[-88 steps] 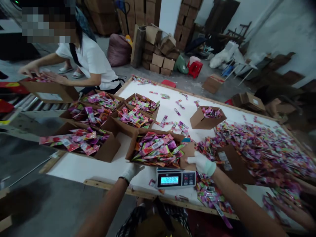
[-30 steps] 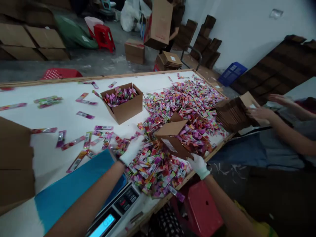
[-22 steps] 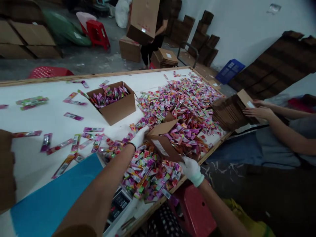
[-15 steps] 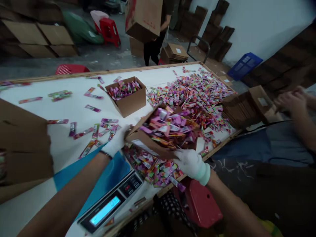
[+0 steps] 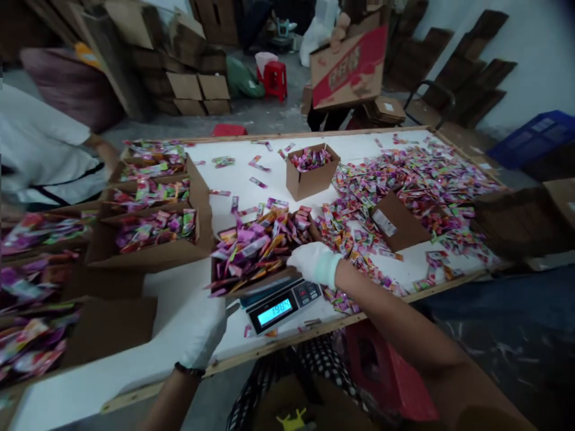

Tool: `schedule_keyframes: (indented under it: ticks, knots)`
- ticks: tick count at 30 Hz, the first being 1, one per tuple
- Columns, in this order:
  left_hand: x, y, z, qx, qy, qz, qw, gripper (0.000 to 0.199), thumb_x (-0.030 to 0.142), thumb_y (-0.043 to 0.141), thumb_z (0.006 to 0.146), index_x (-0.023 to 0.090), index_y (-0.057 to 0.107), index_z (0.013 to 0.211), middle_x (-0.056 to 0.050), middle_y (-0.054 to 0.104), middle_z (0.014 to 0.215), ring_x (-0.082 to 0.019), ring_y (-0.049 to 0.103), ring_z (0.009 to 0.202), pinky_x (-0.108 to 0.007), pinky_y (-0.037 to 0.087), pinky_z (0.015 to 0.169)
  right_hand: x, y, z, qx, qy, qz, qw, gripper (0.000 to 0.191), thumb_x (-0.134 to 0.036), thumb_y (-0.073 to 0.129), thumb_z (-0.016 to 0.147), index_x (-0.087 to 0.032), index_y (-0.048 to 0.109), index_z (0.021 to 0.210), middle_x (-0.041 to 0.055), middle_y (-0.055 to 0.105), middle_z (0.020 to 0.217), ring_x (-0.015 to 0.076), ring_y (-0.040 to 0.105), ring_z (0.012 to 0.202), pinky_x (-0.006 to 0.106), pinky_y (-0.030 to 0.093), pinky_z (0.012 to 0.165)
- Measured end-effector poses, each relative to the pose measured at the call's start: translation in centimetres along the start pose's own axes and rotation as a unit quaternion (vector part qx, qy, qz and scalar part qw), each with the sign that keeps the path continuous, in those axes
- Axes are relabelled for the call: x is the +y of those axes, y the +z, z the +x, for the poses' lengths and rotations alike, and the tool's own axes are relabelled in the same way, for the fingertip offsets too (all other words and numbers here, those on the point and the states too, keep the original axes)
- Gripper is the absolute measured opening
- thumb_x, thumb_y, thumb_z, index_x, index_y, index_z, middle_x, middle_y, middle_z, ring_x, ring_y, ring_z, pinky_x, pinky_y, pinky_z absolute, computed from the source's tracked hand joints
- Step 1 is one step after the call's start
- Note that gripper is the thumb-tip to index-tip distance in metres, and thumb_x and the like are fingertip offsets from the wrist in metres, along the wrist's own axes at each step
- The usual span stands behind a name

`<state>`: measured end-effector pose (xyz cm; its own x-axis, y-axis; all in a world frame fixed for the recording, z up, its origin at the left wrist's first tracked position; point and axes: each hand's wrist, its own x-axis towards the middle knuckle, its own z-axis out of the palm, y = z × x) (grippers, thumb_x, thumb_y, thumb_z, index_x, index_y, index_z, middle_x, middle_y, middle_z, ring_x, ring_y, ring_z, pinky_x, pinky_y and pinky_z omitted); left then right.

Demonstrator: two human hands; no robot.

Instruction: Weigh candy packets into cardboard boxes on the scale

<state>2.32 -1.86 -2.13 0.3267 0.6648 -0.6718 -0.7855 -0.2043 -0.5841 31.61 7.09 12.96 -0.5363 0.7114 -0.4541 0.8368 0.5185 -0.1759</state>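
A box (image 5: 258,254) heaped with sachets is set on the scale (image 5: 281,306) at the near table (image 5: 269,173) edge, so its weight is read. It is steadied by the right hand (image 5: 313,263), closed on its right wall. The left hand (image 5: 204,329) is kept open, just off its near left corner.

White table (image 5: 179,335): boxes (image 5: 313,173), loose packets (image 5: 417,173), scale (image 5: 283,305).
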Motion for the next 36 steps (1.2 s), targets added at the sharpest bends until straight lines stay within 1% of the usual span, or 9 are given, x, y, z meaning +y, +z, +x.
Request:
schedule_keyframes:
  ticks: [2, 5, 7, 11, 16, 19, 23, 31, 36]
  knots:
    - [0.2, -0.7, -0.4, 0.023, 0.102, 0.278, 0.955, 0.044, 0.028, 0.063, 0.098, 0.026, 0.066, 0.142, -0.011, 0.079, 0.116, -0.025, 0.078, 0.1, -0.03, 0.065, 0.071, -0.4, 0.6, -0.8, 0.015, 0.01, -0.009, 1.0, 0.035, -0.012, 0.064, 0.095, -0.021, 0.083, 0.122, 0.0136, 0.08, 0.121, 0.0315, 0.077, 0.116, 0.038, 0.061, 0.093]
    - [0.0, -0.7, -1.0, 0.051, 0.254, 0.647, 0.717, 0.034, 0.034, 0.067, 0.095, 0.018, 0.073, 0.125, -0.016, 0.075, 0.125, -0.028, 0.074, 0.108, -0.037, 0.061, 0.09, 0.1, 1.1, -3.7, 0.099, -0.008, 0.058, 0.993, 0.036, -0.014, 0.064, 0.096, -0.02, 0.078, 0.129, 0.0127, 0.076, 0.128, 0.0292, 0.075, 0.119, 0.041, 0.059, 0.104]
    - [0.2, -0.5, -1.9, 0.095, 0.304, 0.708, 0.63, 0.034, 0.044, 0.059, 0.099, 0.017, 0.074, 0.113, -0.016, 0.074, 0.122, -0.029, 0.072, 0.106, -0.043, 0.057, 0.097, 1.2, 0.8, -5.7, 0.199, -0.048, 0.153, 0.967, 0.043, -0.024, 0.068, 0.098, -0.02, 0.07, 0.14, 0.0122, 0.071, 0.138, 0.0278, 0.072, 0.125, 0.043, 0.058, 0.11]
    - [1.7, -1.9, -4.8, 0.171, 0.343, 0.663, 0.643, 0.034, 0.042, 0.046, 0.105, 0.018, 0.07, 0.101, -0.01, 0.072, 0.108, -0.022, 0.069, 0.091, -0.036, 0.053, 0.088, 3.5, -1.4, -6.7, 0.338, -0.05, 0.266, 0.902, 0.089, -0.056, 0.078, 0.092, -0.022, 0.041, 0.165, 0.017, 0.057, 0.154, 0.0305, 0.071, 0.122, 0.047, 0.062, 0.101]
    - [2.0, -7.3, -8.2, 0.22, 0.362, 0.627, 0.654, 0.03, 0.04, 0.048, 0.105, 0.02, 0.068, 0.098, -0.008, 0.072, 0.101, -0.021, 0.069, 0.086, -0.038, 0.053, 0.09, 0.6, -3.2, -0.5, 0.267, -0.005, 0.165, 0.949, 0.116, -0.07, 0.085, 0.08, -0.026, 0.031, 0.172, 0.0222, 0.039, 0.166, 0.0399, 0.068, 0.129, 0.051, 0.058, 0.107]
    - [1.4, -10.0, -9.0, 0.227, 0.365, 0.626, 0.651, 0.03, 0.044, 0.05, 0.103, 0.022, 0.07, 0.099, -0.011, 0.075, 0.108, -0.027, 0.073, 0.1, -0.046, 0.052, 0.102, -3.1, -2.2, 3.4, 0.193, -0.04, 0.098, 0.976, 0.087, -0.052, 0.08, 0.093, -0.026, 0.043, 0.167, 0.0202, 0.048, 0.158, 0.0366, 0.073, 0.12, 0.047, 0.06, 0.102]
    - [1.8, -11.4, -9.3, 0.217, 0.374, 0.636, 0.639, 0.026, 0.044, 0.058, 0.098, 0.023, 0.072, 0.103, -0.017, 0.075, 0.123, -0.034, 0.071, 0.122, -0.05, 0.052, 0.107, -4.6, -0.7, 5.3, 0.203, -0.08, 0.086, 0.972, 0.04, -0.024, 0.063, 0.104, -0.021, 0.068, 0.144, 0.0116, 0.068, 0.136, 0.0264, 0.076, 0.111, 0.036, 0.06, 0.094]
    - [2.5, -11.2, -8.9, 0.178, 0.42, 0.645, 0.613, 0.037, 0.044, 0.068, 0.085, 0.02, 0.073, 0.113, -0.017, 0.077, 0.121, -0.033, 0.075, 0.114, -0.046, 0.056, 0.098, 1.0, -4.6, 3.4, 0.368, -0.146, 0.196, 0.897, 0.022, -0.012, 0.069, 0.093, -0.018, 0.081, 0.111, 0.0049, 0.082, 0.113, 0.0168, 0.074, 0.112, 0.028, 0.056, 0.102]
    - [0.9, -10.9, -7.8, 0.155, 0.398, 0.669, 0.608, 0.041, 0.044, 0.067, 0.085, 0.018, 0.072, 0.117, -0.018, 0.073, 0.131, -0.028, 0.073, 0.108, -0.037, 0.054, 0.088, 6.0, -6.7, -4.4, 0.482, -0.106, 0.252, 0.833, 0.024, -0.023, 0.069, 0.094, -0.015, 0.079, 0.114, 0.0081, 0.081, 0.111, 0.0203, 0.077, 0.1, 0.04, 0.064, 0.094]
